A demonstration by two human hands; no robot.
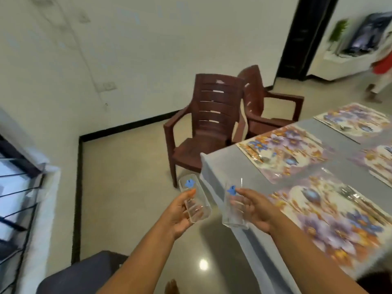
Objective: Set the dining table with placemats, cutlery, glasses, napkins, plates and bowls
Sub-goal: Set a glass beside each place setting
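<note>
Two clear glasses, one per hand: left hand wraps fingers round a tilted glass over the floor, right hand holds the upright glass beside the table corner. Smooth glass could slip, or clip that edge going down.

grey table, floral placemats, cutlery on them

A single head-worn wide-angle view looks forward and steeply down from standing height — close over both forearms, tilted, with the table corner at right and floor, wall and two chairs beyond.
</note>
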